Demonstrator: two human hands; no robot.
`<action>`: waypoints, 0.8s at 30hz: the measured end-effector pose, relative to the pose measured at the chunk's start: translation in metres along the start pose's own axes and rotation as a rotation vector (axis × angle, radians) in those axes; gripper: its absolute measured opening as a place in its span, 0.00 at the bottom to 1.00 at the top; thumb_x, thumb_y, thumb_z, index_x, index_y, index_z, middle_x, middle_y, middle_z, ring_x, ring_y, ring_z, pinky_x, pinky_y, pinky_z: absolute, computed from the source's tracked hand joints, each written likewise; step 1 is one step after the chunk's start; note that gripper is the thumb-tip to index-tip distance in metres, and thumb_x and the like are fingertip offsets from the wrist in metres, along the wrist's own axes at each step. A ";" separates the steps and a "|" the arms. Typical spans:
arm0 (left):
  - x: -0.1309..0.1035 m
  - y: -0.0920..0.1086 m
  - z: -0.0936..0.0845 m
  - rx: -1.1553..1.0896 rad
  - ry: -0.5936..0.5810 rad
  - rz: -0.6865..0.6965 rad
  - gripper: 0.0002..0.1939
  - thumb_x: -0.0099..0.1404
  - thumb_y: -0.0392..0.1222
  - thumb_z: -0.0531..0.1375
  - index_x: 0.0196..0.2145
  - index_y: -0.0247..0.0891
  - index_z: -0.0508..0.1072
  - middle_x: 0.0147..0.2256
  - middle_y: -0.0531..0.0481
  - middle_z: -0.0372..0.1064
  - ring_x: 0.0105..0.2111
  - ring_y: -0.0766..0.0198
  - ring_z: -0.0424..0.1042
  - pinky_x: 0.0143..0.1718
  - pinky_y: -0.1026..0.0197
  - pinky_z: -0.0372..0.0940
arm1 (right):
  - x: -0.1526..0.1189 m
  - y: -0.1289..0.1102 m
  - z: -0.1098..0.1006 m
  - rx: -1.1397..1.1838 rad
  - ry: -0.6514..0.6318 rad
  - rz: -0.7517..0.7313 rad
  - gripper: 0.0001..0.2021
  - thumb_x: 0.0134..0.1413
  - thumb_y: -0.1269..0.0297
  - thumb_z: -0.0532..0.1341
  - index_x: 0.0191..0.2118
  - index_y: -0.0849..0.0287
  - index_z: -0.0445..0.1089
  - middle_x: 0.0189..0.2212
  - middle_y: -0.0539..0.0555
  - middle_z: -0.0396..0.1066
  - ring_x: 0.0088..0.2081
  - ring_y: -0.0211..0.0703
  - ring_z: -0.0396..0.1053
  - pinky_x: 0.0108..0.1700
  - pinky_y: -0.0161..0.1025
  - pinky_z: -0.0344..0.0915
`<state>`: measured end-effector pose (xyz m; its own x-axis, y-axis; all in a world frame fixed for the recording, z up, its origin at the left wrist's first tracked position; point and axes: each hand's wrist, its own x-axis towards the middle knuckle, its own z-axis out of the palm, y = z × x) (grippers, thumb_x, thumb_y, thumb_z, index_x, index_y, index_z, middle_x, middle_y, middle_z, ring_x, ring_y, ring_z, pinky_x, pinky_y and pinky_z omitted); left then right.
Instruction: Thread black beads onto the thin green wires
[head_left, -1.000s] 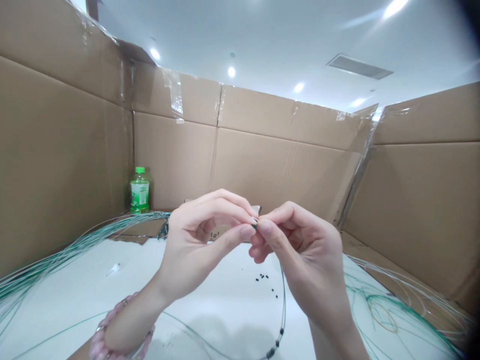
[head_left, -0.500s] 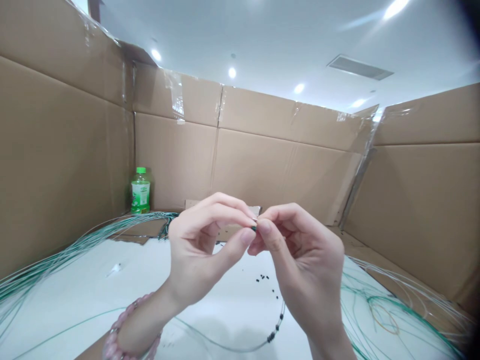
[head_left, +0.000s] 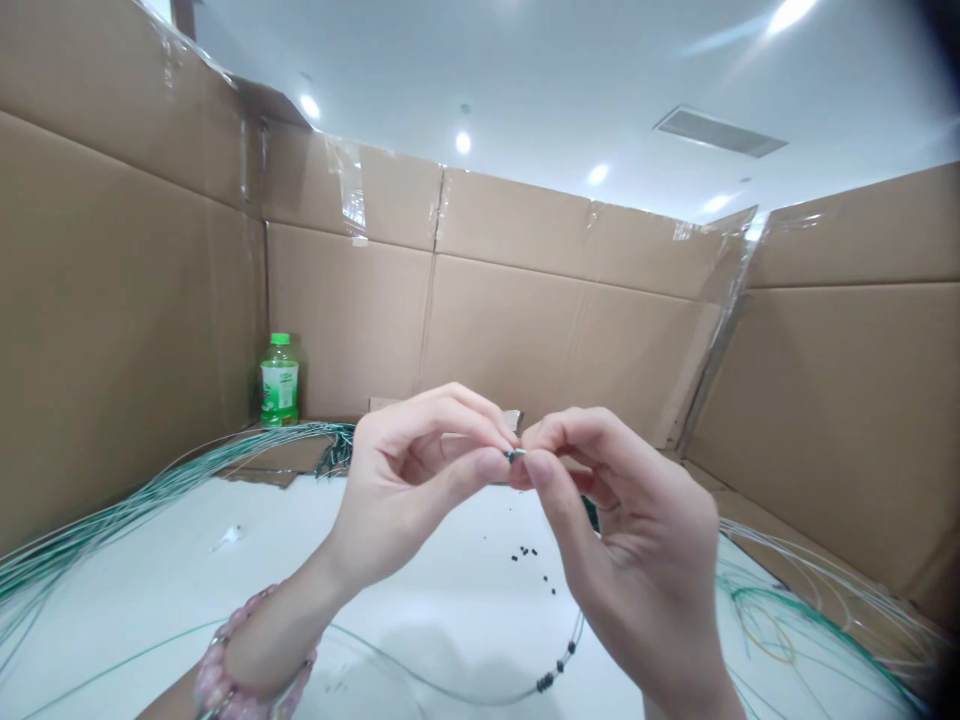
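My left hand and my right hand meet fingertip to fingertip above the white tabletop. Each is pinched closed on a thin green wire, a short bit of which shows between them. A tiny dark green part at my left fingertips is too small to make out. Below my right hand hangs a loop of wire carrying several small black bead-like pieces; it curves away to the left under my left wrist. Several loose black pieces lie on the tabletop between the hands.
Cardboard walls enclose the table. A green-capped bottle stands in the back left corner. Bundled green wires run along the left, and more wires lie at the right. A small white item rests at left.
My right hand has shifted slightly right, opening a small gap between the fingertips where a short length of green wire now shows. The beaded loop has moved right with it.
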<state>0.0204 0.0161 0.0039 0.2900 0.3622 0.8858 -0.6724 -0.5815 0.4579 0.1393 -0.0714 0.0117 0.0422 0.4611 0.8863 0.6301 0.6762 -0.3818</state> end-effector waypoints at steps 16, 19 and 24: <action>0.000 0.003 -0.002 0.214 -0.004 0.052 0.04 0.58 0.30 0.63 0.29 0.37 0.75 0.30 0.51 0.70 0.24 0.73 0.70 0.20 0.74 0.65 | -0.002 -0.001 -0.001 -0.095 -0.007 -0.053 0.05 0.55 0.76 0.58 0.33 0.58 0.65 0.27 0.45 0.70 0.29 0.26 0.68 0.34 0.21 0.69; -0.001 0.004 -0.005 0.342 -0.024 0.095 0.06 0.57 0.29 0.63 0.30 0.38 0.75 0.30 0.51 0.71 0.28 0.71 0.70 0.23 0.73 0.66 | -0.001 0.001 -0.003 -0.152 -0.011 -0.093 0.05 0.55 0.76 0.58 0.33 0.59 0.65 0.27 0.44 0.70 0.29 0.25 0.68 0.35 0.19 0.68; -0.001 0.003 -0.009 0.441 -0.054 0.151 0.09 0.57 0.26 0.62 0.31 0.39 0.75 0.31 0.50 0.71 0.32 0.68 0.72 0.32 0.67 0.70 | 0.001 0.003 -0.002 -0.136 -0.021 -0.067 0.05 0.55 0.76 0.59 0.33 0.58 0.66 0.27 0.45 0.71 0.28 0.27 0.69 0.34 0.23 0.70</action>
<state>0.0118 0.0204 0.0037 0.2537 0.2180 0.9424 -0.3598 -0.8831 0.3011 0.1433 -0.0701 0.0121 -0.0186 0.4308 0.9022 0.7305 0.6220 -0.2819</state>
